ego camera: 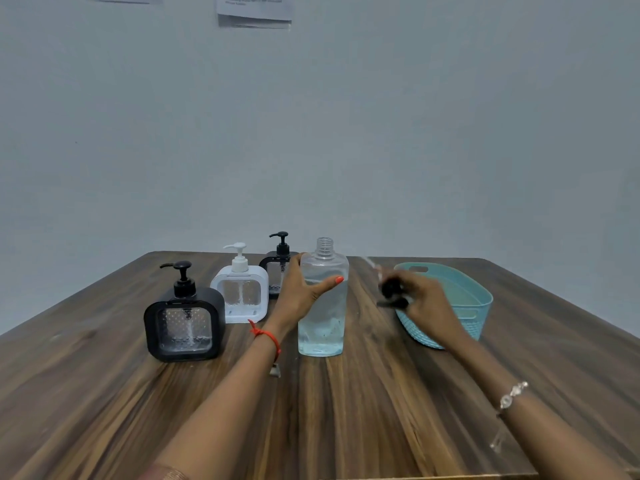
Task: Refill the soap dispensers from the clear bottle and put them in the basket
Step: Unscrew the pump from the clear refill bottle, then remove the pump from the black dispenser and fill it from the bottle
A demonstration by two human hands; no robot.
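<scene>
A clear bottle (322,306) stands upright mid-table, its threaded neck uncapped, about half full of clear liquid. My left hand (302,289) grips its upper body from the left. To the bottle's right, my right hand (419,299) holds a black pump head (393,294) with its thin tube pointing up and back; this part is blurred. Three square dispensers stand at the left: a black one (185,323) nearest, a white one (240,294) behind it, and another black one (277,271) partly hidden by my left hand. A light-blue basket (474,303) sits at the right.
The wooden table (346,410) runs to a pale wall at the back. Papers (254,10) hang high on the wall. A small metallic item (275,370) lies on the table beneath my left wrist.
</scene>
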